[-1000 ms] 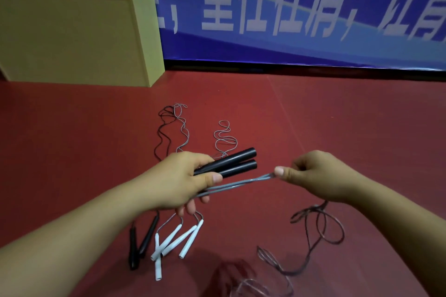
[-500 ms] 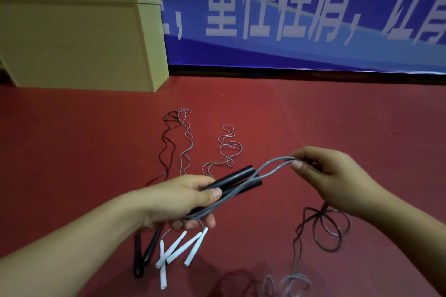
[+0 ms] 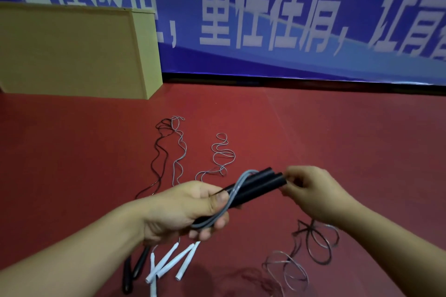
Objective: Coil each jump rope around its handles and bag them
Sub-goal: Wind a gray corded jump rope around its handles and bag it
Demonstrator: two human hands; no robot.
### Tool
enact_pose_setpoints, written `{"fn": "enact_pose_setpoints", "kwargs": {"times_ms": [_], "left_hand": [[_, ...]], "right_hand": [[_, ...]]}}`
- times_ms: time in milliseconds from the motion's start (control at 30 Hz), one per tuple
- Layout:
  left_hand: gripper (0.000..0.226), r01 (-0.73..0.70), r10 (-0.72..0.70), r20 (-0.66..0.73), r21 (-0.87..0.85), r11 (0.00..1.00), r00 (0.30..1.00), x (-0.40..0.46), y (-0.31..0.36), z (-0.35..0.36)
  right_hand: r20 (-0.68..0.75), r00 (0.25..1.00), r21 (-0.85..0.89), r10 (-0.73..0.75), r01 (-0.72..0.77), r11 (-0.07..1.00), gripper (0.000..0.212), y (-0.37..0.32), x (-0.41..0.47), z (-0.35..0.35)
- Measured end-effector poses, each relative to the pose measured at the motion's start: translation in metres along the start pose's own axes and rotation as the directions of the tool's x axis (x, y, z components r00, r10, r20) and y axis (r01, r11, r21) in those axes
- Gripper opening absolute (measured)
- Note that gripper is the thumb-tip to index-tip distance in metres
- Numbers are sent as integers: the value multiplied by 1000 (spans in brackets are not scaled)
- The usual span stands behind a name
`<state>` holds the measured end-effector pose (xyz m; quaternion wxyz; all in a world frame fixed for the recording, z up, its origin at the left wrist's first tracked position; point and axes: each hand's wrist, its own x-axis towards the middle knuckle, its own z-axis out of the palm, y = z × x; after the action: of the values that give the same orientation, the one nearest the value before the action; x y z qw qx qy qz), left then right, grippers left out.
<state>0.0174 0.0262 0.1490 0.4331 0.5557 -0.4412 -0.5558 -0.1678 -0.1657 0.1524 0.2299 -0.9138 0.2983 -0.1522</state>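
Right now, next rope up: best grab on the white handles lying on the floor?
Probably the white handles mid-shaft, from above. They lie flat and fanned on the red floor, cord ends converging under the left hand. Pinching across several near that end could gather them; the black handles on the floor lie close alongside.

One camera on the head looks forward and down, close above the hands (image 3: 241, 200), floor (image 3: 337, 140) beyond.
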Motion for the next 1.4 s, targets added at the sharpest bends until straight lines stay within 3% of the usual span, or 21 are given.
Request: {"fn": "enact_pose_setpoints", "kwargs": {"times_ms": [67, 167, 333, 467, 600, 700, 833, 933, 1000, 1067, 1167, 1300, 1400], "left_hand": [[34, -15, 16, -141, 7, 1000, 990, 3, -2, -1], [26, -7, 34, -336, 80, 997, 941, 7, -9, -5], [30, 4, 94, -542, 177, 984, 835, 13, -11, -7], [28, -30, 136, -639, 174, 984, 757, 18, -10, -7], [21, 7, 152, -720, 212, 977, 677, 21, -14, -13], [17, 35, 195, -725, 290, 956, 660, 20, -15, -17], [14, 32, 254, -707, 364, 931, 660, 17, -12, -21], [14, 52, 278, -728, 395, 917, 627, 14, -14, -28], [13, 94, 249, -722, 399, 912, 646, 11, -17, -31], [14, 146, 171, -670, 390, 909, 723, 7, -20, -31], [18, 203, 45, -549, 383, 901, 835, 2, -24, -26], [14, 273, -34, -459, 467, 841, 888, -2, -27, -24], [10, 245, -58, -393, 443, 863, 918, -3, -26, -16]], "right_hand": [[159, 986, 50, 43, -51, 997, 18, -4, -2, 0], [318, 944, 257, 84, -171, 951, 17, -13, -7, 5], [326, 936, 465, 133, -281, 839, 8, -35, -11, 11], [343, 907, 508, 244, -397, 764, 14, -44, -11, 18], [310, 914, 502, 261, -391, 772, 11, -47, -8, 19], [278, 925, 471, 260, -367, 802, 7, -47, -6, 18], [371, 898, 368, 237, -377, 850, 26, -43, -7, 18], [367, 907, 445, 206, -366, 817, 23, -41, -7, 18], [317, 932, 574, 173, -334, 747, 19, -42, -6, 18], [250, 959, 660, 133, -269, 701, 17, -43, -8, 15], [133, 991, 573, 34, -105, 813, 16, -42, -12, 11], [40, 997, 536, -64, 32, 844, 19, -42, -12, 8], [26, 992, 506, -121, 91, 858, 19, -42, -13, 5]]}}
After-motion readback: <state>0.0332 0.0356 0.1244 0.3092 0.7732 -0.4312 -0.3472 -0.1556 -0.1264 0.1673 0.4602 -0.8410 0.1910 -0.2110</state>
